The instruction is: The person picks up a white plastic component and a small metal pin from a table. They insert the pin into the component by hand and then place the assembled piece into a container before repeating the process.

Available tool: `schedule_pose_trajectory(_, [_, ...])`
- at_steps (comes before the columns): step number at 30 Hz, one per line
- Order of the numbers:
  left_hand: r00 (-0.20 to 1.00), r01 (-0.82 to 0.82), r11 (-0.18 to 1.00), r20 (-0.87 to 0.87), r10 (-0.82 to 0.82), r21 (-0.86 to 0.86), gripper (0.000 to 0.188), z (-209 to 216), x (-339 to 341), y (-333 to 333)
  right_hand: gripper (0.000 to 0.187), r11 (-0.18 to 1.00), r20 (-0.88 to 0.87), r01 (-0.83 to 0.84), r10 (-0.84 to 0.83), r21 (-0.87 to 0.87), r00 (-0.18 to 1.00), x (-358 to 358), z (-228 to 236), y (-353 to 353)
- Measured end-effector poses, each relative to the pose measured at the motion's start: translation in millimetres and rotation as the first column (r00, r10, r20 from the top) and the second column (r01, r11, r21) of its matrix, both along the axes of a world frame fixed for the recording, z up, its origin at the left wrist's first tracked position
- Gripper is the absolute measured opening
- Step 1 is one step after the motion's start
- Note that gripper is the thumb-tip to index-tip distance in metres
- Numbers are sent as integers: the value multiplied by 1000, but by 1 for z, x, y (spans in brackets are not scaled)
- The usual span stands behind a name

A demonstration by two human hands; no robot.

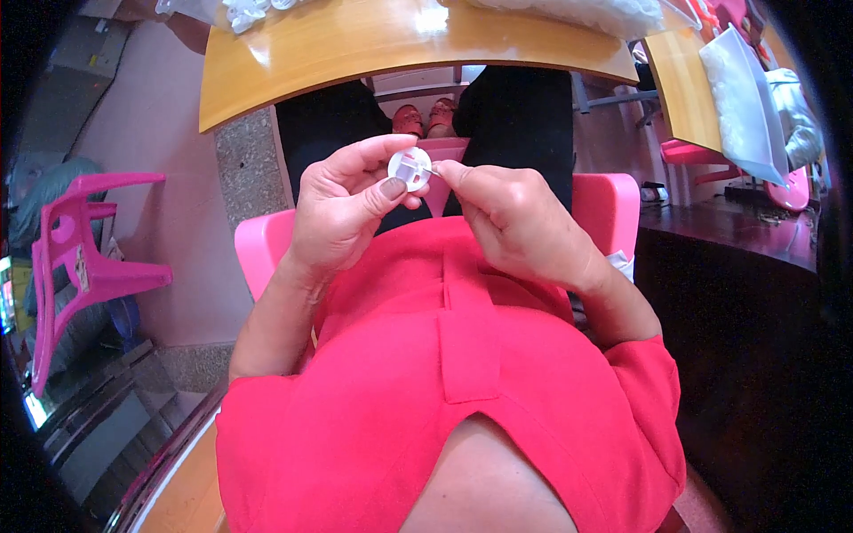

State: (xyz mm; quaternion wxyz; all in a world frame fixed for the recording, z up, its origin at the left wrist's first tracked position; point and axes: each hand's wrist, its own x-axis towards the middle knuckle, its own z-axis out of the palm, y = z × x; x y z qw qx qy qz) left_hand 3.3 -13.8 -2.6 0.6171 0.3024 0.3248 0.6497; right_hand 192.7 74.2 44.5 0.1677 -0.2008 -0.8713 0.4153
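A small round white plastic part (410, 166) with cut-out openings is held above my lap, just short of the wooden table. My left hand (342, 202) grips it between thumb and fingers, with the thumb across its lower left edge. My right hand (508, 206) is closed in a pinch at the part's right edge. A thin, short tip shows between those fingers and the part; most of it is hidden, so its kind is unclear.
The wooden table (400, 53) in front carries white plastic pieces (244, 12) and a clear bag (586, 12). A pale tray (739, 102) of whitish items sits on another table at the right. A pink stool (75, 235) stands at the left. The pink chair (604, 209) surrounds me.
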Motion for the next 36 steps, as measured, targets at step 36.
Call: schedule_pose_trajectory(36, [969, -34, 999, -247, 27, -25, 30, -4, 12, -4, 32, 715, 417, -181, -168, 675, 893, -2, 8, -23])
